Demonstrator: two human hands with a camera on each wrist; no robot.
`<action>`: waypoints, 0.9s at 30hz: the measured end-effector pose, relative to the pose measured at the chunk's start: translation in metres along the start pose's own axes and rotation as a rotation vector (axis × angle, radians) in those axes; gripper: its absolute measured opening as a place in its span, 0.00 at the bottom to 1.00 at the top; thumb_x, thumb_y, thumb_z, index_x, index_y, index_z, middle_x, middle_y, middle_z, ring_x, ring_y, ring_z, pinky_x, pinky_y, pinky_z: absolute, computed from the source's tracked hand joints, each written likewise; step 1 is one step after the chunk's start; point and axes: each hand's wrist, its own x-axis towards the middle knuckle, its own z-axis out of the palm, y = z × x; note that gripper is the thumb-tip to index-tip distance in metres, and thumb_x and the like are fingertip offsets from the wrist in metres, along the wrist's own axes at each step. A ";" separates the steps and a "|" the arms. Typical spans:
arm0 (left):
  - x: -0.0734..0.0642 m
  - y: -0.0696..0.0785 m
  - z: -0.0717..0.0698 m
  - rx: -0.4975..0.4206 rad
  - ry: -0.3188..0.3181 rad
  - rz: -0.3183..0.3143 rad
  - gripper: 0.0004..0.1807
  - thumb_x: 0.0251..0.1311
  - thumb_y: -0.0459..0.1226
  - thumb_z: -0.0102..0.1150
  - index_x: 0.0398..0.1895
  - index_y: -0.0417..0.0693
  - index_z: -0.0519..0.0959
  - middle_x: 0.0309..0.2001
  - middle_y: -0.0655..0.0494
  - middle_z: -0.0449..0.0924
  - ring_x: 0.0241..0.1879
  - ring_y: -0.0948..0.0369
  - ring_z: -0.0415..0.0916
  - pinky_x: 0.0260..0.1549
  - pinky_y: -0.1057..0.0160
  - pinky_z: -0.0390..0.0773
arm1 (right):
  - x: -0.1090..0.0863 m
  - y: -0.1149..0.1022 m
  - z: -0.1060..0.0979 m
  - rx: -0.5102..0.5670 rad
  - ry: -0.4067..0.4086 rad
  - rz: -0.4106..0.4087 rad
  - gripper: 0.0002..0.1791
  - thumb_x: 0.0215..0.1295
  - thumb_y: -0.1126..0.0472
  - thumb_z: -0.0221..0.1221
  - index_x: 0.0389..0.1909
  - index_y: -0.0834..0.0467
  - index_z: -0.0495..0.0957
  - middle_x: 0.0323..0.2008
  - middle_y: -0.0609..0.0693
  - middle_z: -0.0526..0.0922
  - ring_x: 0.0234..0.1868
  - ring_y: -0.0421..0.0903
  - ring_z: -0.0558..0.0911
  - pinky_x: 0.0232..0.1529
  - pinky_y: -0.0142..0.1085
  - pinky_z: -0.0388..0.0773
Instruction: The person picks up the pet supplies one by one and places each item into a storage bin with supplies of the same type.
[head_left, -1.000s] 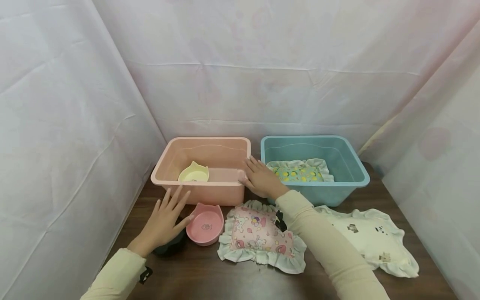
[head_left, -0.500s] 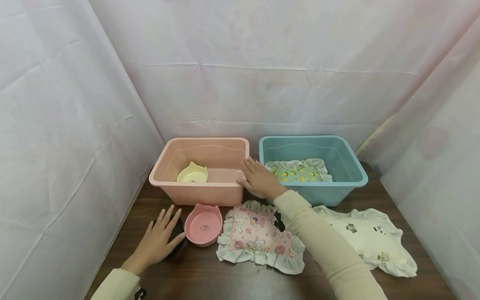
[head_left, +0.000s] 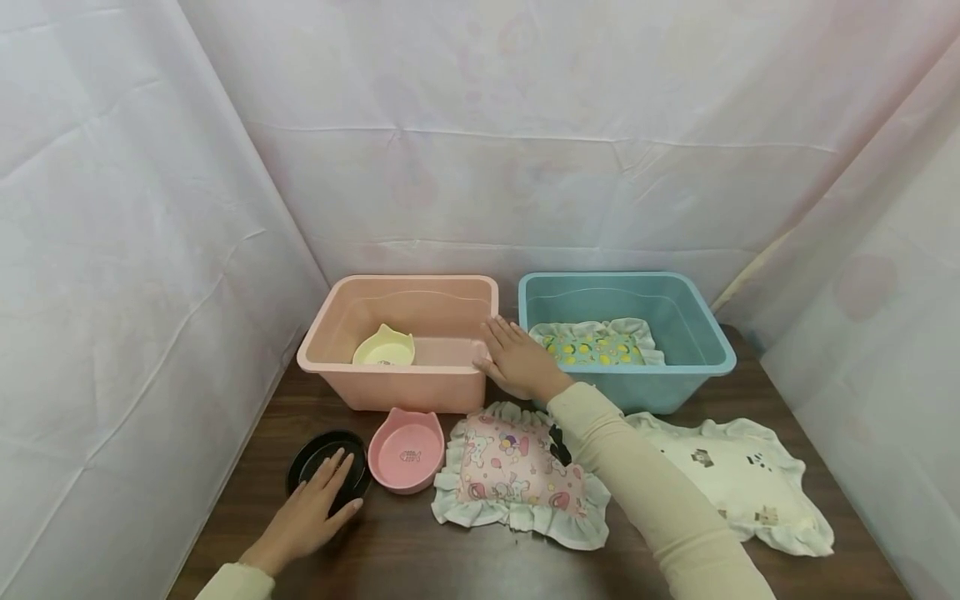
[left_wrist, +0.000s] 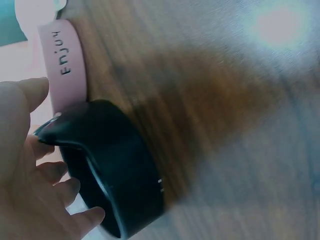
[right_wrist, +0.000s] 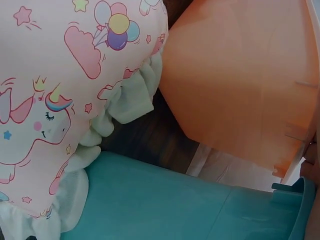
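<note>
My left hand (head_left: 303, 512) hovers over the black bowl (head_left: 313, 457) with its fingers extended above the inside. In the left wrist view the fingertips (left_wrist: 67, 192) lie over the bowl's opening, while the thumb is at the near side; whether they touch it I cannot tell. The pink cat-eared bowl (head_left: 407, 454) stands just right of the black one. My right hand (head_left: 522, 360), fingers straight, is at the right front corner of the pink bin (head_left: 405, 379), beside the blue bin (head_left: 637, 385). Contact with the rim is unclear.
A yellow bowl (head_left: 386, 348) lies in the pink bin, a lemon-print pillow (head_left: 596, 348) in the blue one. A pink frilled pillow (head_left: 517, 475) and a cream pillow (head_left: 738, 471) lie on the dark wooden table (head_left: 420, 558). Cloth walls (head_left: 480, 167) surround the table.
My left hand has come down and toward me, from near the pink bin's front to over the black bowl. The right hand has barely moved.
</note>
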 end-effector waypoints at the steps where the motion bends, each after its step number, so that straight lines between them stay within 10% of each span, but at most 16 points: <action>1: -0.001 -0.001 0.002 -0.007 -0.004 -0.003 0.39 0.66 0.54 0.52 0.73 0.42 0.58 0.73 0.41 0.51 0.69 0.38 0.54 0.58 0.31 0.59 | 0.000 0.000 0.000 0.000 0.003 -0.001 0.38 0.75 0.40 0.33 0.74 0.64 0.48 0.74 0.60 0.50 0.75 0.54 0.46 0.73 0.45 0.43; 27: -0.001 -0.007 0.018 -0.102 0.071 0.036 0.29 0.62 0.34 0.60 0.66 0.37 0.67 0.64 0.39 0.69 0.62 0.43 0.69 0.57 0.43 0.69 | 0.000 0.002 0.000 -0.003 0.002 -0.029 0.38 0.75 0.39 0.32 0.75 0.61 0.45 0.75 0.55 0.46 0.76 0.51 0.46 0.74 0.44 0.41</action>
